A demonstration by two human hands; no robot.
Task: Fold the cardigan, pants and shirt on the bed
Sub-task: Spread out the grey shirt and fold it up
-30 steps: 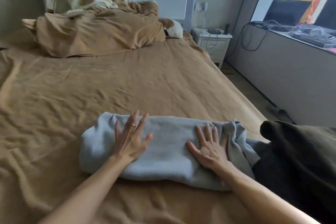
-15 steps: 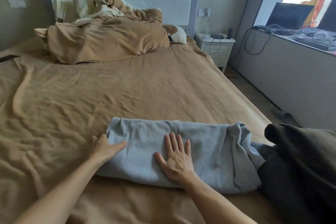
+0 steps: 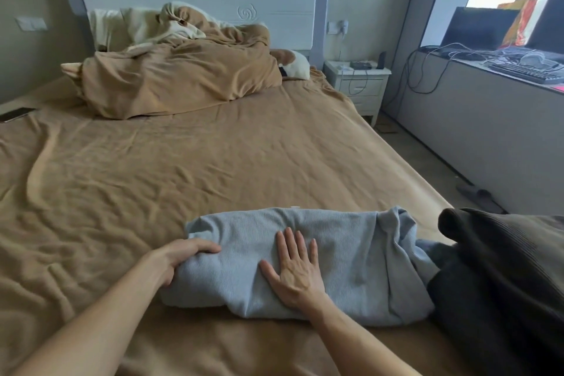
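Pinning the middle of the cardigan [image 3: 351, 256] under a flat, spread right hand [image 3: 294, 273], gripping its left end with the curled left hand [image 3: 180, 256], seemingly to fold that end over.

No readable text, label or number anywhere.

left hand [image 3: 180, 256] is gripping blue garment [image 3: 335, 253] end, part of the hand hiding under fabric. dark clothes [image 3: 503, 268] are getting clipped by right edge, phone [image 3: 15, 114] by left. nightstand [image 3: 360, 85] clutter is reading too small to ID.
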